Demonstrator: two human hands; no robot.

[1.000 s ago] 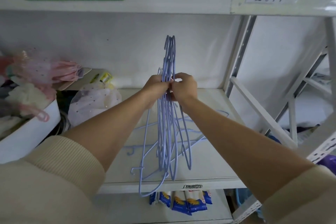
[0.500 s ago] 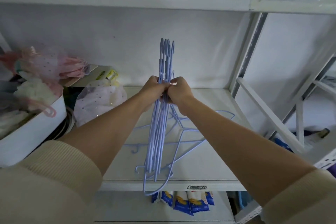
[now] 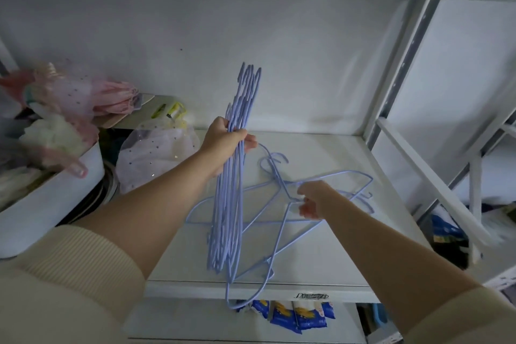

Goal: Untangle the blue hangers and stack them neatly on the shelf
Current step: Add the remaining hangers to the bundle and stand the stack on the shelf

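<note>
My left hand [image 3: 225, 140] grips a bunch of several blue wire hangers [image 3: 227, 218], held edge-on and nearly upright above the white shelf [image 3: 321, 257]; their hooks point up and their lower ends hang past the shelf's front edge. More blue hangers [image 3: 335, 176] lie loose and crossed flat on the shelf to the right. My right hand [image 3: 314, 198] is down on this loose pile, fingers pinched around the neck of one loose hanger.
A white bin [image 3: 53, 198] full of pink and white fabric items stands at the left. A spotted plastic bag [image 3: 156, 153] lies beside it. White shelf uprights and braces [image 3: 430, 176] rise at the right. Blue packets [image 3: 296, 315] sit on the shelf below.
My right hand let go of the upright bunch and dropped right onto the loose hangers on the shelf. The left hand alone now holds the bunch, tilted slightly.
</note>
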